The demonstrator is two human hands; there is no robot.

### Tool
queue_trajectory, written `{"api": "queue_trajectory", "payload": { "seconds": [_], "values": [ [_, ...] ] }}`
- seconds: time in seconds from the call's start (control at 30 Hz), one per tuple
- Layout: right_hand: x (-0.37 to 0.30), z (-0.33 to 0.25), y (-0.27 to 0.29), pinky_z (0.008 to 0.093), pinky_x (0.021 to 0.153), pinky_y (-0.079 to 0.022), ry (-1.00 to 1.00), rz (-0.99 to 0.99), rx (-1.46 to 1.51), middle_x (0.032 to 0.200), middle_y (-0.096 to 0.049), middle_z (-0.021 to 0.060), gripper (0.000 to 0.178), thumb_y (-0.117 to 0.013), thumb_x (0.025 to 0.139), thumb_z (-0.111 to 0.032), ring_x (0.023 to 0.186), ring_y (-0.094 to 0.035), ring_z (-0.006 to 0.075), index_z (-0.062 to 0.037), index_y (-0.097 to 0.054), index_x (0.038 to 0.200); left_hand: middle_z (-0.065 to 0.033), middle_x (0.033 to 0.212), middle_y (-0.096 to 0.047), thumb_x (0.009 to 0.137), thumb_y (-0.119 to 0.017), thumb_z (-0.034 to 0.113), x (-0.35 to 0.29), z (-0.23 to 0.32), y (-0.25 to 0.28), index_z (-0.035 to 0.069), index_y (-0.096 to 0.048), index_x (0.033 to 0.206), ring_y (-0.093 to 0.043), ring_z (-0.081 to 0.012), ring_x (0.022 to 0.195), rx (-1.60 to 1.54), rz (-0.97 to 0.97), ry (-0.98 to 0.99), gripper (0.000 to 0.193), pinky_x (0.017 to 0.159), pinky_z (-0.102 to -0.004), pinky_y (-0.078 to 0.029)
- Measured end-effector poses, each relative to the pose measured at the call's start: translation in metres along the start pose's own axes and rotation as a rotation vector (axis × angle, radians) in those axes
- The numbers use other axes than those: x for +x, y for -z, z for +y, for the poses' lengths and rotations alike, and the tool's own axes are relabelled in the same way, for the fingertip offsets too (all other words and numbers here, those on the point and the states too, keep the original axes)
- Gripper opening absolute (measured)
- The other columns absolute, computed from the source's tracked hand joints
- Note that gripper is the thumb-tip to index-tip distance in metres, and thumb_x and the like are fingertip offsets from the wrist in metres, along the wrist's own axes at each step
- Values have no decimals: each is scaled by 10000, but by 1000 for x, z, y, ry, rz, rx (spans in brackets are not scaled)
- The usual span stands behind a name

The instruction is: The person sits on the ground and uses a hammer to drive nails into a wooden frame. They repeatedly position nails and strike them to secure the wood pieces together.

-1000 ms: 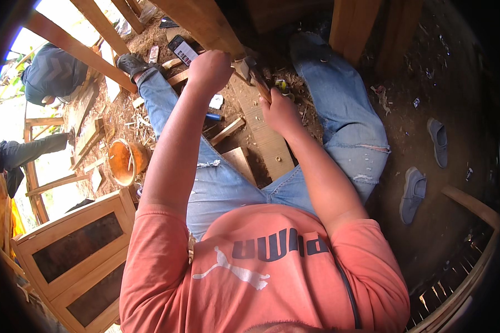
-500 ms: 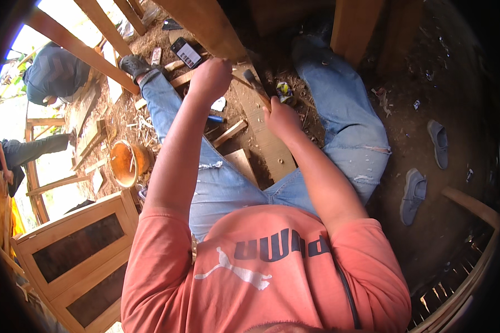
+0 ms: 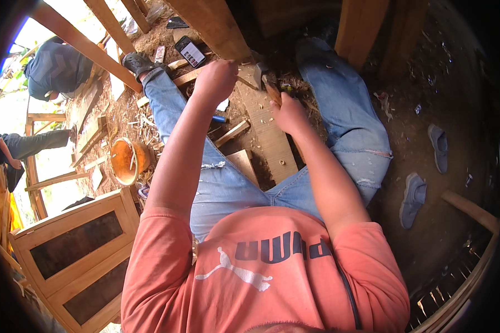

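My left hand [image 3: 216, 77] is closed around a thin wooden stick [image 3: 246, 82], which slants down to the right over a long plank [image 3: 269, 139]. In my right hand [image 3: 290, 115] is a short tool with a wooden handle [image 3: 271, 93] and a dark metal head [image 3: 259, 75]. Its head is beside the stick's free end; whether it is a hatchet or a hammer I cannot tell. The plank runs between my legs, with small wood curls on it. Wood offcuts [image 3: 231, 134] and a blue cylindrical object [image 3: 219, 119] are left of the plank.
A phone [image 3: 189, 51] lies beyond my left hand, near upright wooden posts [image 3: 211, 28]. At left are an orange bucket [image 3: 129, 161], a panelled wooden frame [image 3: 78, 244] and two other people [image 3: 58, 69]. Grey shoes [image 3: 413, 200] lie on the floor at right.
The tool in my right hand has shifted right and turned, with its head now beside the stick's end. My left hand has moved slightly, still gripping the stick.
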State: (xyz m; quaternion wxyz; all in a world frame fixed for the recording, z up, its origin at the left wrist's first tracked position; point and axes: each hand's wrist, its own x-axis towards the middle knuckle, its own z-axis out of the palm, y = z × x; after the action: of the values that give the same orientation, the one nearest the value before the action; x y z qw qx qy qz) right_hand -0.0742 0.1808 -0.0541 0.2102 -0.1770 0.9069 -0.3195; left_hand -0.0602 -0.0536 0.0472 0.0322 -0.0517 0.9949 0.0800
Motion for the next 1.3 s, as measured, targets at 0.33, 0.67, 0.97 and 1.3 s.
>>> {"api": "queue_trajectory", "payload": {
  "seconds": [0.33, 0.67, 0.97, 1.3],
  "values": [
    [-2, 6, -16, 602, 877, -557, 20, 8, 23, 1013, -735, 323, 420, -617, 1065, -364, 980, -708, 536, 34, -639, 1196, -177, 1036, -754, 956, -651, 205, 1, 0, 7, 79, -755, 1045, -722, -398, 1051, -27, -115, 51, 186, 907, -501, -561],
    [-15, -28, 13, 597, 841, -577, 99, 36, 12, 1019, -751, 276, 370, -601, 1073, -348, 956, -730, 503, 9, -605, 1170, -229, 963, -770, 973, -616, 143, -7, -11, -9, 0, -741, 960, -754, -438, 915, 19, -18, -20, 191, 798, -552, -604],
    [-2, 0, -8, 600, 878, -557, 9, 12, 40, 1034, -736, 316, 373, -612, 1065, -340, 1003, -706, 525, 19, -612, 1167, -204, 953, -777, 942, -667, 168, -1, -3, 2, 11, -760, 990, -763, -413, 937, 34, -79, 31, 188, 800, -524, -617],
    [-8, -17, 15, 590, 885, -558, 76, 37, 57, 1016, -741, 302, 370, -621, 1051, -344, 1004, -718, 502, 16, -618, 1137, -138, 981, -802, 928, -725, 229, 17, 16, 14, 71, -808, 967, -780, -354, 955, 159, -117, 83, 183, 782, -471, -631]
  ]
}}
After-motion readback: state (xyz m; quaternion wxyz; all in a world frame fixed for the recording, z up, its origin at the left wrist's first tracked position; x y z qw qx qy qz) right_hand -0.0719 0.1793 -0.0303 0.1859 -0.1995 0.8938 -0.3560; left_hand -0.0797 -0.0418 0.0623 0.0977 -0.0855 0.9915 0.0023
